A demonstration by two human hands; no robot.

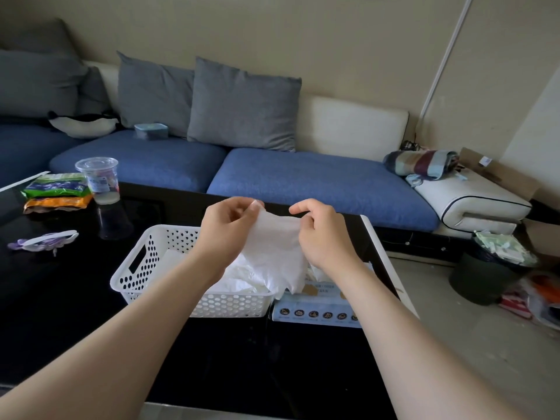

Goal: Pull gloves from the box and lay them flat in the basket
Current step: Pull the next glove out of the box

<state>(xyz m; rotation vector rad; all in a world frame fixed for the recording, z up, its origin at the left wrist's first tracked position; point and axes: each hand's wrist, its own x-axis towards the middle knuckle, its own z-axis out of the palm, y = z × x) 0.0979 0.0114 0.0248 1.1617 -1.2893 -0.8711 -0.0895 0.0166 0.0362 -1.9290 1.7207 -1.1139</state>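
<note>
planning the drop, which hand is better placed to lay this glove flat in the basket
Left, probably. The left hand pinches the thin white plastic glove directly above the white perforated plastic basket, while the right hand grips its other edge nearer the pale glove box.

Room: plain beige wall (303,31) with a white conduit (445,56) running up the right side; pale grey floor (454,344). Furniture: L-shaped sofa (318,177) with blue seat cushions, white backrest and arm, grey pillows (242,107); glossy black surface (60,298) in front. Soft, even light.
</note>
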